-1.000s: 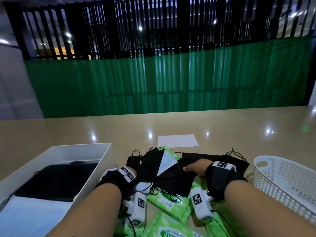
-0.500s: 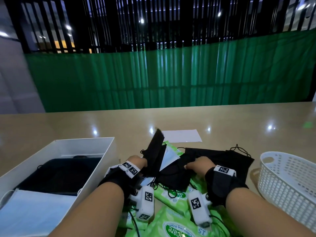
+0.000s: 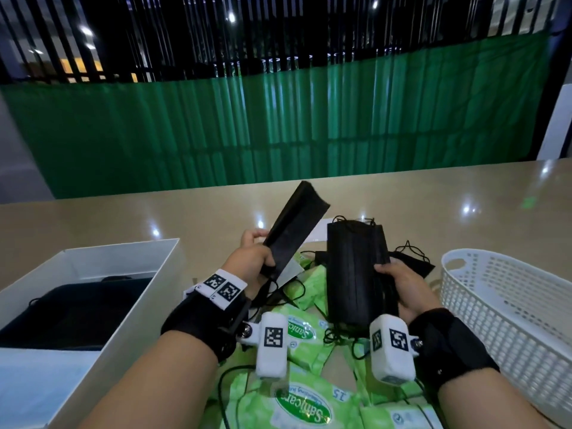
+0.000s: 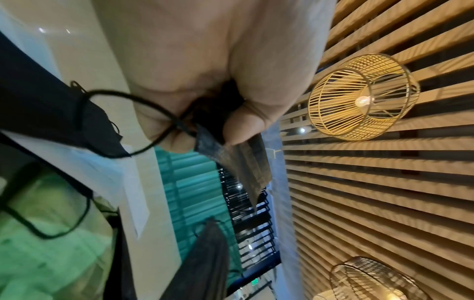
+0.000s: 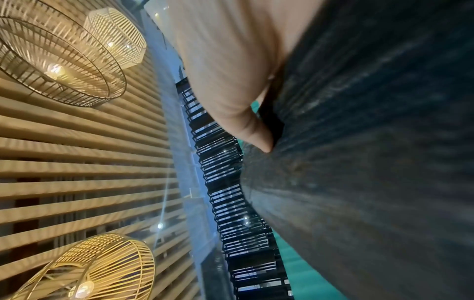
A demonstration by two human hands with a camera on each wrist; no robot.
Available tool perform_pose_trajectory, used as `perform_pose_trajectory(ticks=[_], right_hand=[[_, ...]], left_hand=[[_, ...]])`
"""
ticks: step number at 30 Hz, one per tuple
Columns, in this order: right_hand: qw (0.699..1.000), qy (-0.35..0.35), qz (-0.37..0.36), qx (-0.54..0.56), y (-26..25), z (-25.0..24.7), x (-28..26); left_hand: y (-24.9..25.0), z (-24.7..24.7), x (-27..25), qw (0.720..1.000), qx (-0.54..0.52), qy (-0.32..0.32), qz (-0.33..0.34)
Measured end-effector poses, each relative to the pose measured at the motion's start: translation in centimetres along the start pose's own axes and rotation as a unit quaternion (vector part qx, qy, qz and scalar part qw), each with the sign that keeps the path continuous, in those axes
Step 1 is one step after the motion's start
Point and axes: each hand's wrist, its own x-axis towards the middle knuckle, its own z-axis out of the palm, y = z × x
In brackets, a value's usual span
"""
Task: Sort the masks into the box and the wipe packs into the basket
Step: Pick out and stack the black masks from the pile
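Masks in left hand: lifting clear of the pile now, a thin black sheaf (image 3: 292, 227) standing tilted up and away, where half a second back only starting to rise from among the packs.
Left hand (image 3: 255, 258): clenching thumb and fingers round the sheaf's lower end; in the left wrist view, pinching the folded edge (image 4: 231, 154) with an ear loop trailing out of the fist.
Masks in right hand: rising too, a thicker black stack (image 3: 356, 274) held upright over the pile, no longer lying flat as a second ago.
Right hand (image 3: 408, 286): grasping the stack's right edge, thumb (image 5: 254, 132) pressing on its pleated face.
Masks left behind: lying black at the far edge of the pile (image 3: 411, 264), loops spreading on the table.
Box (image 3: 117, 264): sitting to the left, already holding dark masks, with a pale sheet at its near end.
Wipe packs (image 3: 297, 400): lying green on the table beneath both wrists, none visibly in the basket yet.
Basket (image 3: 507, 308): standing to the right, white; its contents mostly out of sight.
Meaning for the task: probably heading next to the box, both bundles being airborne and free of the packs; loops possibly snagging on the way.
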Motion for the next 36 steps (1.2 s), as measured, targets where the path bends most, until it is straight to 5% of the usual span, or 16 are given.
perform_pose_trajectory(ticks=[6, 11, 16, 20, 31, 36], right_hand=[[0.995, 0.021, -0.086, -0.053, -0.4, 0.2, -0.8], [0.994, -0.009, -0.048, -0.1, 0.4, 0.5, -0.7], [1.0, 0.009, 0.002, -0.026, 0.4, 0.5, -0.9], [0.998, -0.029, 0.027, 0.041, 0.2, 0.9, -1.3], [0.999, -0.046, -0.018, 0.008, 1.0, 1.0, -1.3], [0.995, -0.079, -0.038, 0.04, 0.6, 1.2, -1.6]], left_hand=[[1.3, 2.9, -2.8, 0.99, -0.071, -0.114, 0.043], [1.7, 4.4, -3.7, 0.981, -0.114, -0.16, 0.007], [0.5, 6.0, -3.8, 0.97, -0.179, -0.162, -0.012], [-1.9, 6.5, -4.1, 0.976, -0.132, -0.167, -0.036], [-4.2, 5.8, -2.6, 0.998, 0.055, -0.022, -0.004], [-4.5, 5.6, -2.5, 0.988, 0.071, -0.091, -0.1]])
